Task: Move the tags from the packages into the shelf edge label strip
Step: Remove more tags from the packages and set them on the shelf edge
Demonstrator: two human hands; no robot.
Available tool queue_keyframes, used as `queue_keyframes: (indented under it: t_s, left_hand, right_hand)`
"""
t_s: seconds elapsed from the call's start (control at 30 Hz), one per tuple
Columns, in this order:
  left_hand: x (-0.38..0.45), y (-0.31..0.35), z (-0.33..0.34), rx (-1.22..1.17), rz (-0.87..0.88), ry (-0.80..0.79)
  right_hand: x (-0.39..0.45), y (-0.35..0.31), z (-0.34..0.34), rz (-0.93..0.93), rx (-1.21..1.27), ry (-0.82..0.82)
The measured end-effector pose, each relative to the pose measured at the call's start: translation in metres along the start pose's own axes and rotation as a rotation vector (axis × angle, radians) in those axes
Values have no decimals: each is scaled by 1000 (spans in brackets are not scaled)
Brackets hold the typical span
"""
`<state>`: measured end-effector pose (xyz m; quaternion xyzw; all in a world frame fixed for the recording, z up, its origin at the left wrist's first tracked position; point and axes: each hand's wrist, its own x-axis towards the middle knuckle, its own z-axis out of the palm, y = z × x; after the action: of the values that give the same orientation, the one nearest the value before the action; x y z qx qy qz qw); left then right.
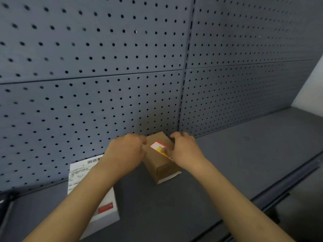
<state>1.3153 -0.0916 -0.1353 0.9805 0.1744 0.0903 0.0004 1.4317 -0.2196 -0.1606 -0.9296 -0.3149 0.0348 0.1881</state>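
A small brown cardboard box (161, 167) lies on the grey shelf against the pegboard. On its top sits a red and yellow tag (158, 147). My left hand (126, 151) presses its curled fingers against the box's left side. My right hand (186, 151) grips the right side, fingers hooked over the far edge and thumb resting on the tag. A white package (104, 203) with a barcode label and a red tag (105, 207) lies at the left, partly under my left forearm. The shelf edge label strip (283, 189) runs along the shelf's front at the right.
A grey pegboard wall (122, 67) stands right behind the packages, with a slotted upright (186, 67) at its middle. The grey shelf surface (244, 145) stretches to the right. A white wall (312, 89) shows at the far right.
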Motion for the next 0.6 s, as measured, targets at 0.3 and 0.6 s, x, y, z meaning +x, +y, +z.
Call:
queue_keyframes:
  t_s: [0.3,0.6]
  left_hand:
    - [4,13,1,-27,-78,-7]
    - [-9,29,0,-18,-96,28]
  right_hand:
    - [13,17,-12,23,78,-53]
    - [-8,11,-20,-169,208,121]
